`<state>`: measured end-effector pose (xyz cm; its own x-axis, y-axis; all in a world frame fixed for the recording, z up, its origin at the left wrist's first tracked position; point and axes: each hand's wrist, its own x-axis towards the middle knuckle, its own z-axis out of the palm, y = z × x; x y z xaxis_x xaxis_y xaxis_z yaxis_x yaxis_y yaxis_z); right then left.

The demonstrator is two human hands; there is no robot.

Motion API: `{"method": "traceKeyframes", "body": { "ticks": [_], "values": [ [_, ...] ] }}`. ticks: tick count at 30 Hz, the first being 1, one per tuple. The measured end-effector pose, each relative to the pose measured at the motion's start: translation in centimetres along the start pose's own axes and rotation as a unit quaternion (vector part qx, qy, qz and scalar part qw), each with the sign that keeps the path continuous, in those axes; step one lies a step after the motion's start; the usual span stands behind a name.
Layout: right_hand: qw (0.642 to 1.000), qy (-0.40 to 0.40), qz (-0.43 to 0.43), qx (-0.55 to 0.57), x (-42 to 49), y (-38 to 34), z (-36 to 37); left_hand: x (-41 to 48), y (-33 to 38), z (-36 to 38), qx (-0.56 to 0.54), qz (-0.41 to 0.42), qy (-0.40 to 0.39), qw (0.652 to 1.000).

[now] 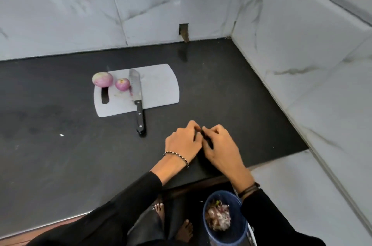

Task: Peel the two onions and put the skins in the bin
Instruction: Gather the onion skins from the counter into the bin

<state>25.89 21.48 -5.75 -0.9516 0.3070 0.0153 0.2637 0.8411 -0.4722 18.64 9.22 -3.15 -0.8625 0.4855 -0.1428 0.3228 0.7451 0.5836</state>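
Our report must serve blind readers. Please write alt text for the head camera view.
A person's left hand and right hand meet, fingers curled, above a black counter; below stands a blue bin holding onion skins. Farther back, two peeled onions and a knife blade lie on a white cutting board.

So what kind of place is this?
Most likely a home kitchen: a dark countertop against marble-look tiled walls, a cutting board with a knife, and a bin holding onion skins on the floor.
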Motion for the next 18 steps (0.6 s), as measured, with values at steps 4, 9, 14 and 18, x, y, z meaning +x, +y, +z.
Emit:
{"method": "traceKeyframes", "body": {
  "ticks": [4, 9, 14, 18],
  "values": [
    [0.99, 0.047, -0.024, -0.134, 0.9, -2.7, 2.7, 0.5, -4.2, -1.3, 0.015, -0.054, 0.009, 0.998],
    [0.987, 0.068, -0.027, -0.146, 1.1, -2.8, 3.0, 1.0, -5.8, -1.8, -0.004, -0.079, 0.017, 0.997],
    [0.999, 0.018, 0.038, -0.012, 3.5, -1.9, 0.7, 1.6, -5.3, -1.6, -0.014, -0.074, 0.019, 0.997],
    [0.997, 0.035, 0.065, 0.003, 4.8, -2.1, 0.6, 1.7, -5.0, -1.4, -0.016, -0.068, 0.012, 0.997]
  ]
}}
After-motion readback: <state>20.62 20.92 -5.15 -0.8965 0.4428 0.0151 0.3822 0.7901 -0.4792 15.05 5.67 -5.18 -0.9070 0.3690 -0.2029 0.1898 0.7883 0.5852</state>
